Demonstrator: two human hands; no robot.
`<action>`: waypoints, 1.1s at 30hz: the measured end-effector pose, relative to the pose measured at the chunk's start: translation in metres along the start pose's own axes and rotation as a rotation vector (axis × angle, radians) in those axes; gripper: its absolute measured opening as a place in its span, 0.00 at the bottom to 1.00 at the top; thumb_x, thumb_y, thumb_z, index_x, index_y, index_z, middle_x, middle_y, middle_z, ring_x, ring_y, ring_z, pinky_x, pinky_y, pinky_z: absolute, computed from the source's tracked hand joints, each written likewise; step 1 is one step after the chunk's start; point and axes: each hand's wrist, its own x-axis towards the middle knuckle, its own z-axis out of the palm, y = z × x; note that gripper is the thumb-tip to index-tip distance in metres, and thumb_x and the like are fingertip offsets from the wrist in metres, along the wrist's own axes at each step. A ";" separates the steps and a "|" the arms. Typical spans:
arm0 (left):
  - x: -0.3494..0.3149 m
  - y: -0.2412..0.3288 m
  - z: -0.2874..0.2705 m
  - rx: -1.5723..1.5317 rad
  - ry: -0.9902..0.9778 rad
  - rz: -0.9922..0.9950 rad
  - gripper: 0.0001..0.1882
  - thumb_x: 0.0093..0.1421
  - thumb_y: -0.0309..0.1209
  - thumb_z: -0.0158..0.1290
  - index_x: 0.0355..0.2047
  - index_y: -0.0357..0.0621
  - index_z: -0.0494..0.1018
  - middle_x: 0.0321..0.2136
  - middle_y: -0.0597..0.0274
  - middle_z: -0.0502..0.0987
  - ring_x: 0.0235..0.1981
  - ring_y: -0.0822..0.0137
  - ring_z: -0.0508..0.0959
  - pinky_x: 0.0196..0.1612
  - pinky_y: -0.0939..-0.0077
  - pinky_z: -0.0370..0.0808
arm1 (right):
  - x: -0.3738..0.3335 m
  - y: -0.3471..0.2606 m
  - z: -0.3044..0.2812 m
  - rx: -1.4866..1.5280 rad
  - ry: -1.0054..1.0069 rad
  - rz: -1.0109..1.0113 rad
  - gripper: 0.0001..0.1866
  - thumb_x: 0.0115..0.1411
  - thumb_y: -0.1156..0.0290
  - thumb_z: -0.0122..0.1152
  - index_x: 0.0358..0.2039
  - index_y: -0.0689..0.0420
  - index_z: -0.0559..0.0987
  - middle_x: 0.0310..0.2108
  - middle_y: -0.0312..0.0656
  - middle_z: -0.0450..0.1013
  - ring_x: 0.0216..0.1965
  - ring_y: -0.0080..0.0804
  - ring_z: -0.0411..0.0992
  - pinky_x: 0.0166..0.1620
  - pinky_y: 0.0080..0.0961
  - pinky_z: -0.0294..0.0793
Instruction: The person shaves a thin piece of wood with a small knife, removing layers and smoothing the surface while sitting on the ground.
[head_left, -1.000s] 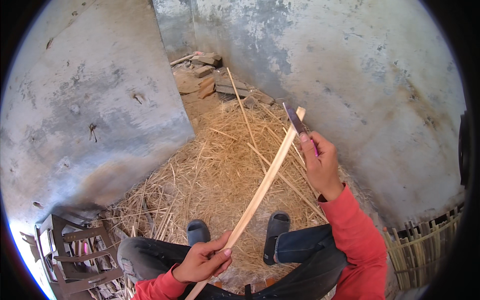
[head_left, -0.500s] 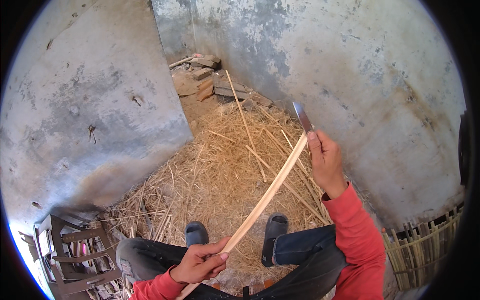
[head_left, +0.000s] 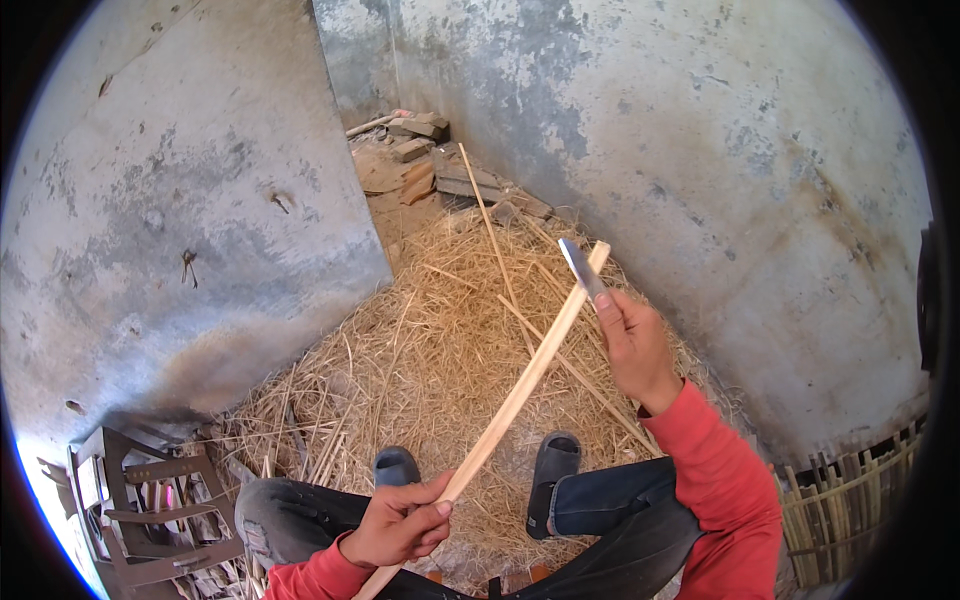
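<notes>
A long, pale strip of split wood or bamboo (head_left: 510,411) slants from my lap up to the right. My left hand (head_left: 402,524) is closed round its lower part, thumb on top. In my right hand (head_left: 637,345) is a knife (head_left: 577,264), its handle mostly hidden by the fingers. The blade points up and to the left and lies across the strip just below its far end. That end sticks out a little past the blade.
Shavings (head_left: 440,330) and loose strips cover the floor before my sandals (head_left: 553,468). Bricks (head_left: 470,180) are piled at the back corner between worn walls (head_left: 700,120). A dark frame of slats (head_left: 165,505) stands at the left, a slatted bamboo basket or fence (head_left: 850,505) at the right.
My right hand has drawn the knife down and left along the strip, away from its tip. The strip's far end now shows beyond the blade. My left hand stays in place.
</notes>
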 end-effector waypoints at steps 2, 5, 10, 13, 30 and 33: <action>0.002 0.009 0.003 0.041 0.032 0.013 0.25 0.71 0.22 0.45 0.68 0.47 0.64 0.20 0.66 0.66 0.19 0.78 0.63 0.18 0.82 0.60 | -0.010 -0.007 0.011 -0.029 -0.118 -0.053 0.21 0.74 0.58 0.49 0.28 0.61 0.73 0.14 0.37 0.59 0.16 0.24 0.56 0.21 0.32 0.57; 0.004 0.014 0.006 0.067 0.069 0.028 0.25 0.71 0.22 0.45 0.68 0.42 0.63 0.20 0.65 0.66 0.19 0.77 0.63 0.18 0.82 0.60 | -0.036 -0.036 0.038 -0.056 -0.339 -0.181 0.17 0.73 0.60 0.50 0.33 0.59 0.76 0.13 0.43 0.64 0.12 0.34 0.63 0.19 0.35 0.62; 0.005 0.026 0.016 0.054 0.094 0.045 0.25 0.71 0.24 0.46 0.68 0.41 0.62 0.18 0.65 0.65 0.17 0.78 0.63 0.18 0.82 0.59 | -0.058 -0.061 0.054 0.015 -0.387 -0.306 0.16 0.72 0.60 0.49 0.36 0.60 0.77 0.13 0.48 0.66 0.11 0.43 0.67 0.18 0.39 0.64; 0.000 0.026 0.014 0.078 0.074 0.021 0.25 0.72 0.25 0.45 0.69 0.42 0.62 0.17 0.65 0.64 0.16 0.78 0.61 0.17 0.83 0.59 | -0.043 -0.058 0.047 -0.049 -0.222 -0.285 0.17 0.73 0.60 0.49 0.36 0.61 0.77 0.12 0.47 0.65 0.11 0.42 0.67 0.18 0.38 0.63; 0.000 0.032 0.013 0.057 0.015 0.014 0.25 0.74 0.26 0.42 0.70 0.47 0.59 0.16 0.65 0.65 0.12 0.78 0.60 0.15 0.84 0.58 | -0.075 -0.057 0.059 -0.078 -0.343 -0.288 0.16 0.71 0.63 0.52 0.27 0.58 0.70 0.13 0.48 0.66 0.13 0.48 0.68 0.18 0.41 0.64; 0.002 0.029 0.011 0.049 0.018 0.014 0.26 0.73 0.27 0.42 0.71 0.46 0.58 0.16 0.64 0.66 0.11 0.78 0.61 0.14 0.84 0.58 | -0.078 -0.056 0.063 -0.048 -0.373 -0.331 0.15 0.71 0.63 0.52 0.28 0.58 0.71 0.13 0.49 0.66 0.13 0.50 0.69 0.18 0.42 0.64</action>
